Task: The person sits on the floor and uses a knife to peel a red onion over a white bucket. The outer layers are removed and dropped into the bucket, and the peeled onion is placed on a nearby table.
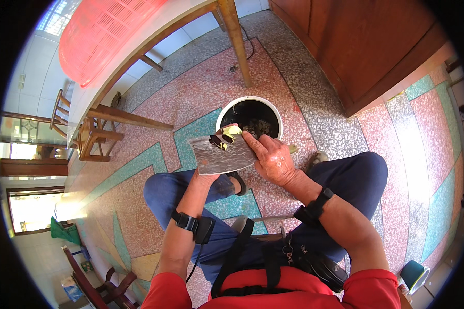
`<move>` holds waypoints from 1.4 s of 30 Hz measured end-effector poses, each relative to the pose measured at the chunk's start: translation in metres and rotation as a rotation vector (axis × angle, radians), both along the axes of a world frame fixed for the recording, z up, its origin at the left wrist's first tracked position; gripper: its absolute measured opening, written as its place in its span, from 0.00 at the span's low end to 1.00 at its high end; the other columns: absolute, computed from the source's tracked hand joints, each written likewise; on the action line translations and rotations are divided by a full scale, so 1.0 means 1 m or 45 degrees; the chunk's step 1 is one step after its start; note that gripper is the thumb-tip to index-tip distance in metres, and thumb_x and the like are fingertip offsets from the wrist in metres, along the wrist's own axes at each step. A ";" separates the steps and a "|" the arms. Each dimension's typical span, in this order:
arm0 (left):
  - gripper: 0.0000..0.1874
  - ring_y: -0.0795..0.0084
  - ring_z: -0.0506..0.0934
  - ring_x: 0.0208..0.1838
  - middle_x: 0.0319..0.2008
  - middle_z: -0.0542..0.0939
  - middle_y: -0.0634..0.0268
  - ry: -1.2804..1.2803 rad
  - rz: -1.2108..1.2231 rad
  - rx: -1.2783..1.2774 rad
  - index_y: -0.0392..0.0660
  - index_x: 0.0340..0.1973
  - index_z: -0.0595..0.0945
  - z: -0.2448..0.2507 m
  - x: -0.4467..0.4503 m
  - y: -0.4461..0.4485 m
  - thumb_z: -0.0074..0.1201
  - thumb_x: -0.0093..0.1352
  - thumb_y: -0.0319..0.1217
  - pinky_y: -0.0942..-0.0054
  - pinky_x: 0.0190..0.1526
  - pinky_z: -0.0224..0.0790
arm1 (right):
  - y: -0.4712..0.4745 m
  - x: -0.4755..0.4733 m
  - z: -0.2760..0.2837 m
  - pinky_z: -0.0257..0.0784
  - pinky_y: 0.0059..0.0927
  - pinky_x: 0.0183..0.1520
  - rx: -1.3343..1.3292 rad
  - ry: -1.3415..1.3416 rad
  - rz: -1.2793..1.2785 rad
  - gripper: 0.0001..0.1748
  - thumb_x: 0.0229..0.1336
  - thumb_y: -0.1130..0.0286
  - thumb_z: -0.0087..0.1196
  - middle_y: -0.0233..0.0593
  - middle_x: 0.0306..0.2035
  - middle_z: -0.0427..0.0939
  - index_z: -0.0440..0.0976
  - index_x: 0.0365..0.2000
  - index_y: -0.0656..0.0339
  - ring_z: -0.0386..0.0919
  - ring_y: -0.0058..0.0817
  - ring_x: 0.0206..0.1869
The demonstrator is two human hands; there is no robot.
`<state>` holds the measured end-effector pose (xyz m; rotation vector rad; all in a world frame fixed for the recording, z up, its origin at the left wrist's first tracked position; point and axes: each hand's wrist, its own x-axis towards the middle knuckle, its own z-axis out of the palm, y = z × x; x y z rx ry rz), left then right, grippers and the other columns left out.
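My right hand [276,160] grips a wide, flat grey cleaver [226,156]; a pale end that looks like its handle shows beyond the knuckles. The index finger lies along the blade's far right corner. Dark peel pieces [218,143] with pale yellow flesh cling to the blade's wet, streaked face. At its far edge is a pale yellow piece of produce [232,129]. Most of my left hand [208,177] is hidden under the blade, with fingertips showing around the produce. Just beyond stands a round bucket [280,119], white-rimmed and black inside, with dark scraps [261,127] in it.
A table leg [237,46] rises behind the bucket; a red plastic basket [96,42] rests on the tabletop. At the upper right is a brown wooden cabinet [371,46]. Wooden chairs [94,135] stand on the left. My knees flank the work on the terrazzo floor [201,92].
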<state>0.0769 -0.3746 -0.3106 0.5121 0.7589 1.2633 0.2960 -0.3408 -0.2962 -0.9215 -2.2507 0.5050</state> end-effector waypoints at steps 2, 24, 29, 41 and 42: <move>0.33 0.61 0.77 0.62 0.63 0.77 0.54 -0.098 0.016 -0.047 0.36 0.68 0.70 -0.003 -0.001 -0.001 0.42 0.77 0.48 0.62 0.66 0.70 | 0.001 0.001 0.001 0.78 0.41 0.39 0.018 0.000 -0.009 0.37 0.48 0.75 0.60 0.39 0.32 0.73 0.71 0.64 0.58 0.79 0.40 0.33; 0.30 0.43 0.82 0.48 0.54 0.81 0.48 -0.116 0.053 -0.207 0.40 0.66 0.71 0.009 0.000 0.006 0.40 0.70 0.39 0.49 0.49 0.78 | 0.010 -0.003 -0.023 0.78 0.48 0.41 -0.594 0.284 -0.453 0.17 0.65 0.68 0.55 0.61 0.33 0.82 0.80 0.51 0.61 0.83 0.57 0.40; 0.28 0.53 0.81 0.49 0.54 0.82 0.56 -0.256 0.129 -0.319 0.46 0.59 0.77 -0.001 -0.009 0.008 0.46 0.72 0.51 0.55 0.45 0.74 | 0.000 -0.003 -0.009 0.79 0.51 0.39 -0.379 0.341 -0.213 0.30 0.53 0.74 0.59 0.51 0.39 0.81 0.74 0.60 0.56 0.81 0.55 0.38; 0.21 0.66 0.86 0.36 0.40 0.86 0.58 -0.184 0.123 -0.349 0.46 0.47 0.81 0.042 0.013 0.010 0.45 0.79 0.50 0.66 0.40 0.84 | -0.022 -0.007 0.000 0.76 0.46 0.46 -0.176 0.033 0.105 0.48 0.38 0.79 0.59 0.47 0.36 0.72 0.64 0.68 0.62 0.77 0.48 0.40; 0.21 0.66 0.86 0.37 0.40 0.86 0.58 -0.170 0.133 -0.366 0.45 0.47 0.81 0.043 0.014 0.010 0.45 0.79 0.50 0.65 0.40 0.84 | -0.022 -0.008 0.000 0.76 0.46 0.46 -0.160 0.041 0.103 0.49 0.38 0.79 0.58 0.47 0.36 0.72 0.63 0.68 0.63 0.76 0.48 0.39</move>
